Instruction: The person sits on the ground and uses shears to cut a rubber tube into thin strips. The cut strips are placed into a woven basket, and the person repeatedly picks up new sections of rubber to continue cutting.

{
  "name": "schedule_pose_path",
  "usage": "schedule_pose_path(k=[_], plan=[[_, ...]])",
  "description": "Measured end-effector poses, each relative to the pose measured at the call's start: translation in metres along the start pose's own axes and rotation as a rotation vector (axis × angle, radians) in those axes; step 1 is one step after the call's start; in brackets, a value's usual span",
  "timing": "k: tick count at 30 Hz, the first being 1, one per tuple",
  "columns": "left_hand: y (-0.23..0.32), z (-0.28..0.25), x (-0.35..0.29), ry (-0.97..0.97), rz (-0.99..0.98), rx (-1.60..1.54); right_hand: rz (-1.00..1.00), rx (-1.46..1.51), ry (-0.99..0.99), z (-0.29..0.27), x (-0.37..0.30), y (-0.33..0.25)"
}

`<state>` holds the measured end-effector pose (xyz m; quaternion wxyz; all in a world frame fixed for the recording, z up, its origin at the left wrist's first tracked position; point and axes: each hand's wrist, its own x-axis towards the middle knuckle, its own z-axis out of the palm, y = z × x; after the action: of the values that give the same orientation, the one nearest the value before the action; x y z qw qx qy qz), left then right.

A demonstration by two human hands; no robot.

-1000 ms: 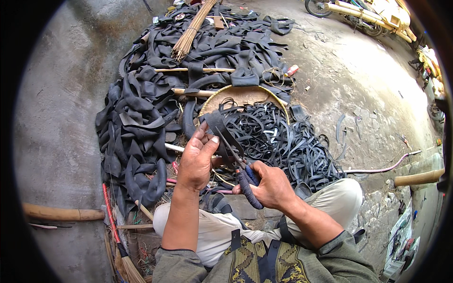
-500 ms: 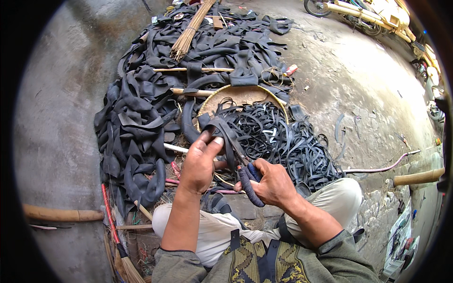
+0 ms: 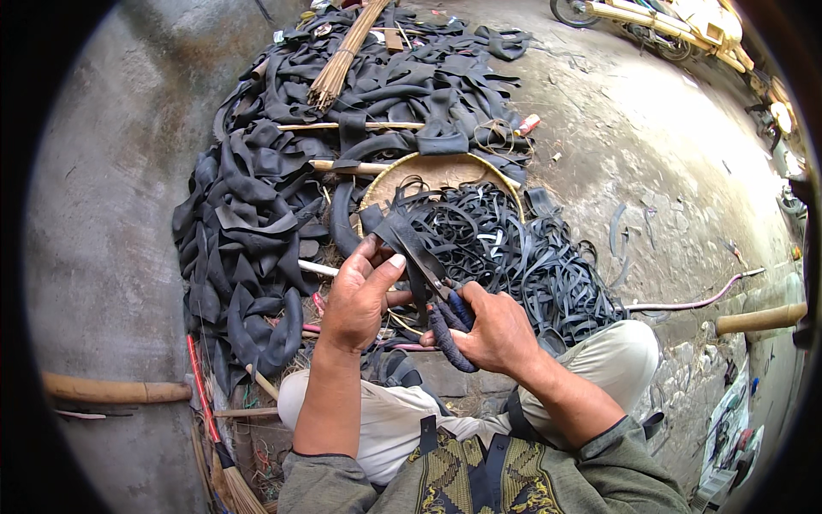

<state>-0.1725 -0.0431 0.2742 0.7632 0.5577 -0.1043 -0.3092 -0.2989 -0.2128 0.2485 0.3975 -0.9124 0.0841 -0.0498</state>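
Observation:
In front of my lap, my left hand (image 3: 355,295) pinches a piece of black rubber sheet (image 3: 396,233) between thumb and fingers. My right hand (image 3: 497,330) grips a pair of scissors (image 3: 449,330) whose handles are wrapped in dark material. Their blades point up and to the left, at the rubber piece; how deep they sit in it is hard to make out. Just beyond my hands, a round woven tray (image 3: 445,171) holds a tangled heap of thin black rubber strips (image 3: 497,236), which spills over its near right side.
Large black rubber pieces (image 3: 257,206) are piled left and ahead. A bundle of thin sticks (image 3: 347,60) lies on top. At the left are a bamboo pole (image 3: 116,390) and a stick broom (image 3: 235,488). Another bamboo pole (image 3: 762,319) and a motorbike (image 3: 655,38) stand at the right.
The scissors' handles have drawn slightly closer together and shifted a little left. The rubber piece in my left hand has tilted slightly, while both hands stay nearly in place.

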Motion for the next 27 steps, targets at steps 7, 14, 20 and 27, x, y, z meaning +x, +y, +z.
schedule_pose_path(k=[7, 14, 20, 27], plan=[[-0.007, 0.001, 0.002, 0.046, -0.037, 0.089, -0.103, 0.011, 0.057, -0.003, 0.003, -0.001], [-0.015, 0.000, 0.004, 0.044, -0.033, 0.167, -0.003, 0.009, 0.015, 0.001, -0.001, 0.005], [-0.006, -0.005, 0.008, 0.058, -0.007, -0.018, 0.058, 0.087, 0.018, 0.010, -0.004, 0.005], [-0.008, -0.001, 0.003, 0.068, -0.027, 0.092, -0.200, -0.038, 0.195, 0.006, 0.005, 0.003]])
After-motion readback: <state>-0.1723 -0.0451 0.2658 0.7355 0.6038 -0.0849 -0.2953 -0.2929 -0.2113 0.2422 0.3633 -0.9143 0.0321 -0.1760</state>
